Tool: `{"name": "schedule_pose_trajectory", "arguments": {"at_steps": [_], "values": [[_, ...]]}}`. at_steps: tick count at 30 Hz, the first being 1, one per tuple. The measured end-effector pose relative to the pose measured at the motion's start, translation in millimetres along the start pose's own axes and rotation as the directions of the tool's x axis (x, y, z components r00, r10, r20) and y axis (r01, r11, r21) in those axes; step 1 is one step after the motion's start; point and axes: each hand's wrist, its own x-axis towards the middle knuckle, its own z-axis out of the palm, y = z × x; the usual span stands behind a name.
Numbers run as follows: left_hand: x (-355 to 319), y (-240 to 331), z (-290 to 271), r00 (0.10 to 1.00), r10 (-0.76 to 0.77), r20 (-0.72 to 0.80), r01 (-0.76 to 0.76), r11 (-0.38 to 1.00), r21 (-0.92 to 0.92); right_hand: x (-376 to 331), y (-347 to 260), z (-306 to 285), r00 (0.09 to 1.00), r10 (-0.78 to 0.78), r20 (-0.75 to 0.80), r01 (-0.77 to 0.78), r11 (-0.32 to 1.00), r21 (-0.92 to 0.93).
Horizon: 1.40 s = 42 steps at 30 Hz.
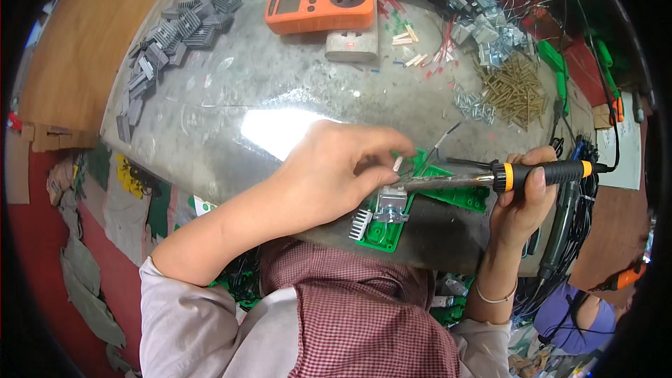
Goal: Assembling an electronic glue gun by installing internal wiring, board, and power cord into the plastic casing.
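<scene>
My right hand (525,196) grips the black and yellow handle of a soldering iron (539,175). Its metal barrel points left, with the tip close to the fingers of my left hand (343,164). Those fingers are closed in a pinch around a small white piece (397,164). Beneath them lies a green plastic housing half (455,192), angled like a pistol grip, at the table's near edge. A clear and metal block (390,204) sits in its wider end, beside a grey slotted part (360,225). A thin dark wire (439,141) rises from the housing.
An orange meter (318,8) rests on a white power strip (352,47) at the back. Grey slotted parts (175,31) are heaped at left. At right lie brass screws (514,91), small silver screws (476,106), metal blocks (486,31) and black cables (584,203).
</scene>
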Motion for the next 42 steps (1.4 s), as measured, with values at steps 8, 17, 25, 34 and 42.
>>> {"name": "schedule_pose_trajectory", "arguments": {"at_steps": [8, 17, 25, 34, 42], "values": [[0.2, -2.1, -0.6, 0.999, 0.034, 0.017, -0.034, 0.999, -0.001, -0.1, -0.4, -2.5, 1.000, -0.017, 0.009, 0.017, 0.999, 0.038], [1.8, -0.9, -0.9, 0.998, 0.059, 0.017, -0.059, 0.998, 0.015, 1.8, -4.8, -1.7, 0.996, -0.049, -0.072, 0.054, 0.996, 0.073], [1.1, -2.4, -2.2, 0.999, 0.027, 0.033, -0.027, 1.000, 0.007, 0.1, -3.2, -3.6, 0.996, 0.001, -0.094, 0.005, 0.998, 0.055], [1.2, 0.6, -2.4, 0.998, 0.041, 0.038, -0.042, 0.999, 0.023, -0.2, -6.2, -2.4, 0.996, -0.003, -0.088, 0.009, 0.998, 0.067], [-0.2, 0.4, -1.8, 0.999, 0.031, 0.031, -0.032, 0.999, 0.018, -0.7, -3.8, -5.4, 0.997, -0.006, -0.076, 0.011, 0.998, 0.070]]}}
